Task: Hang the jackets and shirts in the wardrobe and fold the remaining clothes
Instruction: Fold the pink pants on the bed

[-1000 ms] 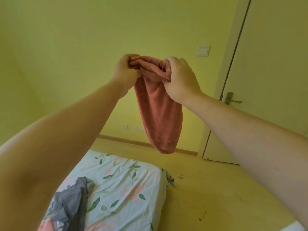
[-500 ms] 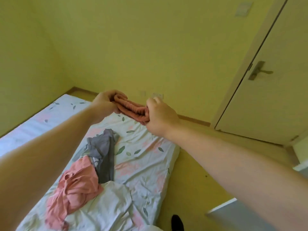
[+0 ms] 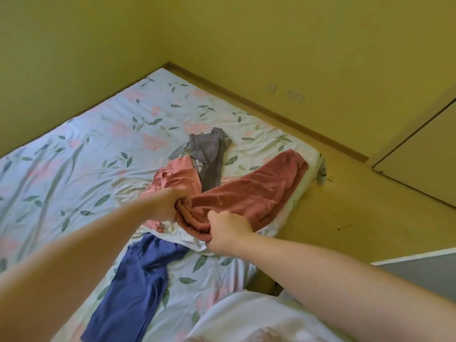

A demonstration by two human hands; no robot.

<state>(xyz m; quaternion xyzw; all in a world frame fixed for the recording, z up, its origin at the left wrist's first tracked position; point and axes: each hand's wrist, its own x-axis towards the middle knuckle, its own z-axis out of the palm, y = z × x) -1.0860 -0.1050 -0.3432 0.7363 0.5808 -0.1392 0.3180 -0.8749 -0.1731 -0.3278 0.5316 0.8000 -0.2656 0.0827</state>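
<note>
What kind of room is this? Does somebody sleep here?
Most likely a bedroom. A low bed with a leafy, flowery sheet fills the corner, and loose clothes lie on it, like rust-red trousers and a blue garment.

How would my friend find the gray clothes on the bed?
Look at the bed with the leafy sheet. Toward its far right corner, just beyond the pink garment, lies the gray garment. It is crumpled, and it is the only gray piece there.
</note>
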